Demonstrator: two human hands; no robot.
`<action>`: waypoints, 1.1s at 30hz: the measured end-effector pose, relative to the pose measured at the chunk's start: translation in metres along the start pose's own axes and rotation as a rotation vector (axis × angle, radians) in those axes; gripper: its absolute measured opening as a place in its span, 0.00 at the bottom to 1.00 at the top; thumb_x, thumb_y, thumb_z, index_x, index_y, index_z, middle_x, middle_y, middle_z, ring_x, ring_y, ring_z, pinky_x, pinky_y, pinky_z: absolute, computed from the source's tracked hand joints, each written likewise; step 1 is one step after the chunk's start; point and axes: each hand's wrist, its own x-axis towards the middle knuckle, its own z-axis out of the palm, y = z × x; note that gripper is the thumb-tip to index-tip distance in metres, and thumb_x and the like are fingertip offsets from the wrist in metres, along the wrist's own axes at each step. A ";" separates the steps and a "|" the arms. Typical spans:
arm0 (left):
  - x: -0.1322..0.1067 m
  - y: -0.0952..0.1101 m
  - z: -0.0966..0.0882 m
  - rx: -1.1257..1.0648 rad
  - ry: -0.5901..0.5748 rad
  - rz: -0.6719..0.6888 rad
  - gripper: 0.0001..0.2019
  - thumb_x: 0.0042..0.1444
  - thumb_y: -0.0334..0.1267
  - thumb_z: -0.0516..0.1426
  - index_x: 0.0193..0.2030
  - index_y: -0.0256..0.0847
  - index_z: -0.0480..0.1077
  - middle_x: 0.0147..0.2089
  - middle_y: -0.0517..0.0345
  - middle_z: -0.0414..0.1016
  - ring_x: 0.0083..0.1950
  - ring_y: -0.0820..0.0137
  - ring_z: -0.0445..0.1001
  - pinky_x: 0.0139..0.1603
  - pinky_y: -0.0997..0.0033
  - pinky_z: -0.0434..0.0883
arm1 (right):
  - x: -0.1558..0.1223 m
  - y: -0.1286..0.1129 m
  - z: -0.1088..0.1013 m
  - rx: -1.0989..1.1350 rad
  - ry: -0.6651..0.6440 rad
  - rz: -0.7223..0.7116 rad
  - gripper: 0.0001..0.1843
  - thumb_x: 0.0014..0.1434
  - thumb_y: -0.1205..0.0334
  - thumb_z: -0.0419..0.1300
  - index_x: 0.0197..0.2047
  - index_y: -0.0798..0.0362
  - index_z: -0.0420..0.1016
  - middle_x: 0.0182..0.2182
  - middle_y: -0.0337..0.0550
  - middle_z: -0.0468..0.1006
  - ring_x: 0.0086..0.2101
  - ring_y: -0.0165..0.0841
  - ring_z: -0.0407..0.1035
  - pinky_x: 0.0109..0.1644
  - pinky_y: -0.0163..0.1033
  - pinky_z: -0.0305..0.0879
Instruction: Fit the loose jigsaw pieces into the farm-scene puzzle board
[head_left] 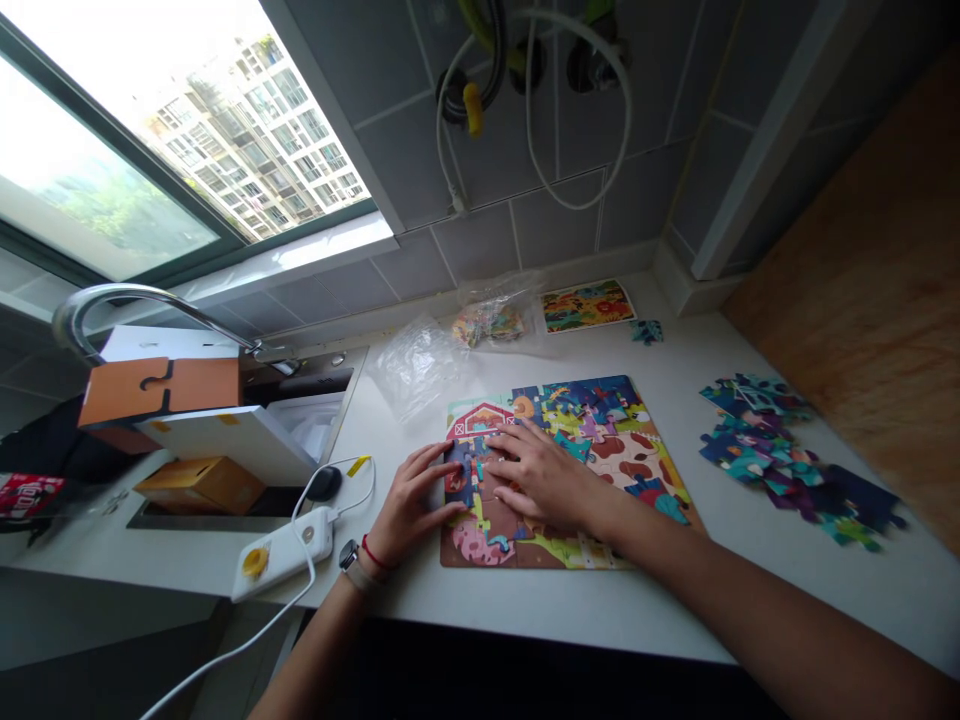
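Observation:
A farm-themed jigsaw puzzle [630,455] lies flat on the white countertop, largely joined up, with a red barn, a cow and a pig in its picture. My right hand [544,475] rests over its middle, palm down and fingers spread, hiding part of the pieces. At the puzzle's left edge is my left hand [416,495], its fingers apart and the tips touching the border pieces. Some loose puzzle pieces [566,440] seem to lie on top of the upper part. A pile of loose jigsaw pieces [780,450] sits to the right.
Behind the puzzle are a crumpled plastic bag [420,365], a bag of pieces [491,318], a picture card [589,305] and one stray piece [646,332]. On the left stand a white power bank [285,550] with a cable, boxes [199,485] and a sink faucet [165,300].

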 end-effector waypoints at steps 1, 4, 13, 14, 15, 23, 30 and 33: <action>0.001 0.000 0.000 0.000 -0.003 -0.004 0.21 0.63 0.49 0.67 0.61 0.50 0.76 0.70 0.47 0.71 0.71 0.51 0.69 0.69 0.41 0.70 | 0.000 0.000 0.000 0.007 0.007 0.003 0.13 0.66 0.61 0.65 0.53 0.51 0.83 0.62 0.55 0.77 0.64 0.50 0.68 0.72 0.66 0.59; 0.004 -0.003 0.000 0.002 -0.009 -0.007 0.22 0.62 0.49 0.67 0.61 0.50 0.76 0.71 0.47 0.71 0.72 0.50 0.68 0.70 0.39 0.70 | 0.000 0.000 0.000 0.024 0.023 0.008 0.13 0.67 0.63 0.63 0.53 0.51 0.84 0.61 0.55 0.79 0.62 0.51 0.70 0.71 0.68 0.59; 0.008 -0.009 0.001 -0.043 0.015 0.016 0.21 0.61 0.51 0.69 0.59 0.50 0.77 0.69 0.45 0.72 0.70 0.50 0.69 0.69 0.38 0.70 | 0.000 0.003 0.000 0.032 0.057 -0.006 0.13 0.66 0.67 0.63 0.53 0.53 0.84 0.59 0.53 0.81 0.60 0.48 0.71 0.70 0.61 0.65; 0.009 -0.008 0.001 -0.056 0.021 0.016 0.22 0.60 0.51 0.69 0.59 0.49 0.77 0.69 0.45 0.73 0.70 0.50 0.69 0.68 0.39 0.70 | 0.000 0.003 0.000 0.031 0.061 -0.007 0.13 0.66 0.67 0.63 0.52 0.53 0.84 0.59 0.53 0.81 0.60 0.48 0.71 0.69 0.61 0.65; 0.009 -0.008 0.000 -0.068 0.025 0.015 0.22 0.60 0.51 0.69 0.58 0.49 0.77 0.68 0.45 0.73 0.70 0.50 0.70 0.68 0.40 0.70 | 0.000 0.003 0.000 0.030 0.064 -0.007 0.13 0.66 0.67 0.63 0.52 0.53 0.84 0.59 0.52 0.81 0.60 0.47 0.71 0.69 0.60 0.66; 0.010 -0.005 -0.001 -0.096 -0.004 -0.084 0.30 0.58 0.54 0.69 0.65 0.50 0.72 0.71 0.44 0.69 0.75 0.48 0.64 0.74 0.39 0.64 | 0.000 0.002 0.002 0.020 0.086 -0.006 0.12 0.66 0.65 0.63 0.52 0.51 0.84 0.58 0.52 0.81 0.59 0.47 0.71 0.68 0.60 0.66; 0.011 -0.008 -0.001 -0.114 -0.045 -0.099 0.36 0.58 0.56 0.69 0.70 0.50 0.66 0.72 0.44 0.69 0.77 0.46 0.60 0.76 0.36 0.60 | 0.000 0.001 0.003 0.012 0.092 -0.010 0.12 0.66 0.65 0.64 0.52 0.51 0.83 0.57 0.52 0.81 0.58 0.47 0.71 0.68 0.60 0.66; 0.010 -0.010 0.000 -0.127 -0.029 -0.095 0.35 0.57 0.56 0.70 0.68 0.49 0.69 0.71 0.44 0.70 0.77 0.47 0.61 0.76 0.38 0.60 | 0.000 0.000 0.002 0.010 0.089 -0.003 0.12 0.67 0.65 0.63 0.52 0.51 0.83 0.57 0.53 0.81 0.58 0.47 0.71 0.68 0.60 0.66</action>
